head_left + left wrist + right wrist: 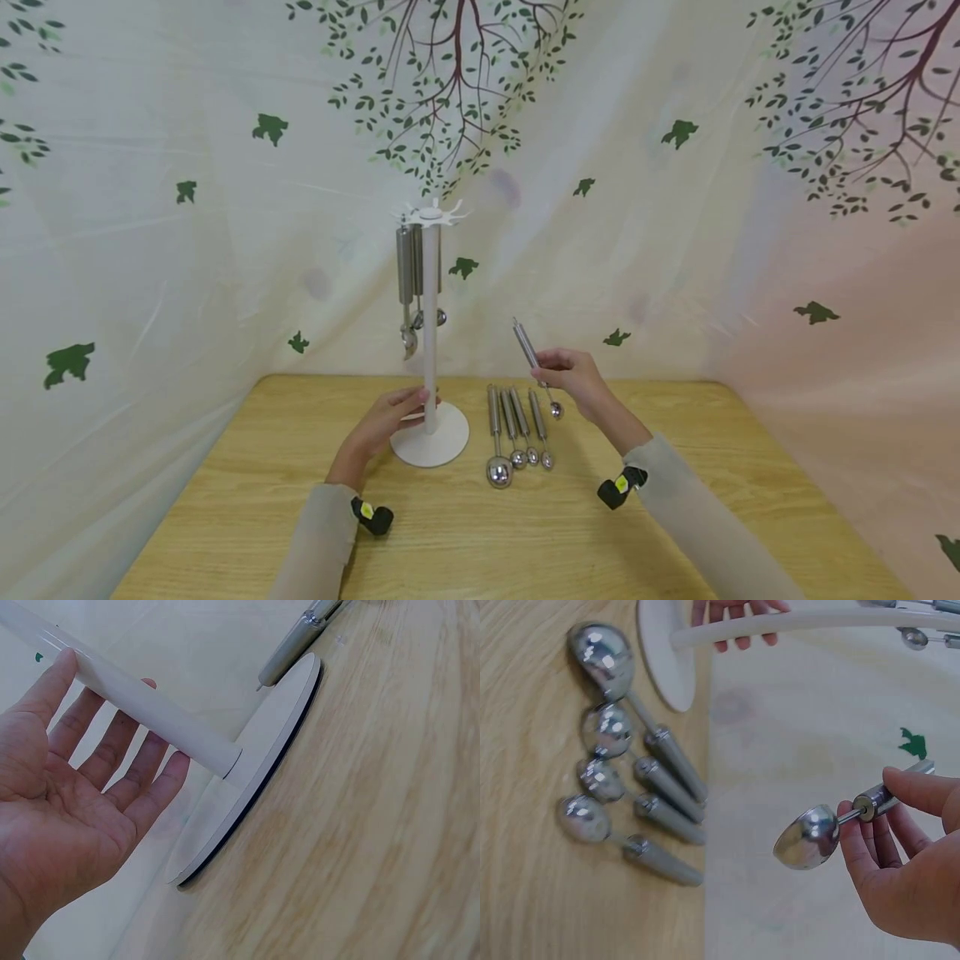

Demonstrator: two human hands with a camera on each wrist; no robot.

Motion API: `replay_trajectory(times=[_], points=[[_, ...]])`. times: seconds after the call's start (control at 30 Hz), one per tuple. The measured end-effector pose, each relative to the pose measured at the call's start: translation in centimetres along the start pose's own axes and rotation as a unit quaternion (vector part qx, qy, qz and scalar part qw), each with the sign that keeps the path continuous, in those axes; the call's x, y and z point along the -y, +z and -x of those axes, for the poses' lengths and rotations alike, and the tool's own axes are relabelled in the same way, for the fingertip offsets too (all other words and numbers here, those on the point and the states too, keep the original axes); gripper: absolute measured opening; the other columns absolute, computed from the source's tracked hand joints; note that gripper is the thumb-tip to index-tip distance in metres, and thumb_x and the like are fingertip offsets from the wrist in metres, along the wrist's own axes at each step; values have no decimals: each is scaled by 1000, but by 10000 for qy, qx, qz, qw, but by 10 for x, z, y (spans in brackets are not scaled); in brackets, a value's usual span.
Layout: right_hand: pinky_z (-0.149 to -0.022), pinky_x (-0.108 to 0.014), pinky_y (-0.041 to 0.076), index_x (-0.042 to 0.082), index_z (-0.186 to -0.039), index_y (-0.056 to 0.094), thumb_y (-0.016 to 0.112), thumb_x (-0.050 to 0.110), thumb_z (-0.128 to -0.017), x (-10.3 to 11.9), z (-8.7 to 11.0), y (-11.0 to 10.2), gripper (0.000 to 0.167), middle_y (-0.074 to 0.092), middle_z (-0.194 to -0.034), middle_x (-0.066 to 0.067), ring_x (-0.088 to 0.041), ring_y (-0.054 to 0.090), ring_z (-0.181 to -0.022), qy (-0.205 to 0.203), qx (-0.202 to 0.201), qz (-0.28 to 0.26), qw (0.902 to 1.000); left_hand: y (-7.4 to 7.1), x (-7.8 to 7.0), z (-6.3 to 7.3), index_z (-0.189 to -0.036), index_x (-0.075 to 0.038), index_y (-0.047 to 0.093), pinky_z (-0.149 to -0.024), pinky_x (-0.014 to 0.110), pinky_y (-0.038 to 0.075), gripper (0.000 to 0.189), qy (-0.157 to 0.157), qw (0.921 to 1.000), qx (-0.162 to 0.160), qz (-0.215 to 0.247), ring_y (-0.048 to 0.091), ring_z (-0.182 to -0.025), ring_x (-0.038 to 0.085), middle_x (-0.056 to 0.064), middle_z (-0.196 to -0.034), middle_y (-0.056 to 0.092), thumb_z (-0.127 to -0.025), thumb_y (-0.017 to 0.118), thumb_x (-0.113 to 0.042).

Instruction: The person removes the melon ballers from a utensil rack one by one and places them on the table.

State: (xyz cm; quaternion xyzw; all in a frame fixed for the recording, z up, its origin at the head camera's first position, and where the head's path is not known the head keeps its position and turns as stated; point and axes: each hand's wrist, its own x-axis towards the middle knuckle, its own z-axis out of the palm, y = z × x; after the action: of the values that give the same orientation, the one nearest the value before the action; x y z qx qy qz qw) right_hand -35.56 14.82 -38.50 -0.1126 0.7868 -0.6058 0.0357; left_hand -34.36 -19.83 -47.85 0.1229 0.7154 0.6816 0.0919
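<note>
My right hand (pixel 577 382) pinches a shiny metal scoop (pixel 808 838) by its handle between thumb and fingers. In the head view it hangs above the table, handle tilted up to the left and round bowl down. My left hand (pixel 390 417) holds the lower pole of a white utensil stand (pixel 430 342), thumb on one side and fingers behind, as the left wrist view shows. Several metal utensils (pixel 405 267) hang from the stand's hooks on its left and back, partly hidden by the pole. Right of the round base, several scoops (pixel 498 472) of different sizes lie in a row.
The wooden table (pixel 480 542) ends just behind the stand and the scoops. Behind it hangs a pale cloth backdrop (pixel 337 275) with printed branches and green leaves. The hooked top (pixel 431 214) of the stand rises well above both hands.
</note>
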Motion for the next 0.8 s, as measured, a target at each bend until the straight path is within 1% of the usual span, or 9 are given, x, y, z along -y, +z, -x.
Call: replay_trajectory(times=[0.2,0.3,0.47,0.57,0.67,0.8], points=[[-89,-32,62,-9,-126,63,71,4,-94,-22,5,-11,36,70,-101,-3,-12,68,-90,144,-70,95,9998,-1,1,0,-143,6,53,-115,49,47,53,8,10000,21,-8,53,-138,36,26,-143,58,-108,52,-33],[-87,-32,63,-9,-123,64,72,4,-93,-31,7,-15,34,70,-98,-3,-10,68,-86,238,-130,125,9996,-1,1,-1,-143,6,53,-115,49,47,53,33,10000,36,-2,53,-138,36,26,-144,57,-107,53,-33],[-81,-27,63,-10,-123,63,73,2,-92,-45,9,-19,35,70,-98,-4,-13,70,-86,454,-168,13,9988,-2,2,-1,-144,6,53,-115,49,47,53,45,10000,34,1,53,-138,35,26,-145,57,-108,52,-33],[-80,-29,64,-11,-125,62,73,2,-92,-52,10,-19,36,71,-99,-7,-19,71,-89,547,-176,104,9983,-2,3,-1,-144,6,53,-115,48,47,53,13,10000,34,38,53,-138,35,25,-145,57,-108,52,-33],[-78,-30,64,-10,-126,63,73,3,-92,-58,12,-18,37,72,-100,-10,-21,72,-88,676,-259,261,9970,-2,3,-1,-143,6,53,-114,47,49,53,6,10000,30,20,54,-138,34,25,-144,57,-107,52,-33],[-76,-29,64,-13,-125,62,72,4,-93,-65,14,-15,38,73,-104,-16,-18,72,-85,856,-363,398,9949,-2,3,-2,-143,3,55,-113,45,50,52,-52,10000,-15,-8,54,-137,33,22,-143,60,-107,54,-34]])
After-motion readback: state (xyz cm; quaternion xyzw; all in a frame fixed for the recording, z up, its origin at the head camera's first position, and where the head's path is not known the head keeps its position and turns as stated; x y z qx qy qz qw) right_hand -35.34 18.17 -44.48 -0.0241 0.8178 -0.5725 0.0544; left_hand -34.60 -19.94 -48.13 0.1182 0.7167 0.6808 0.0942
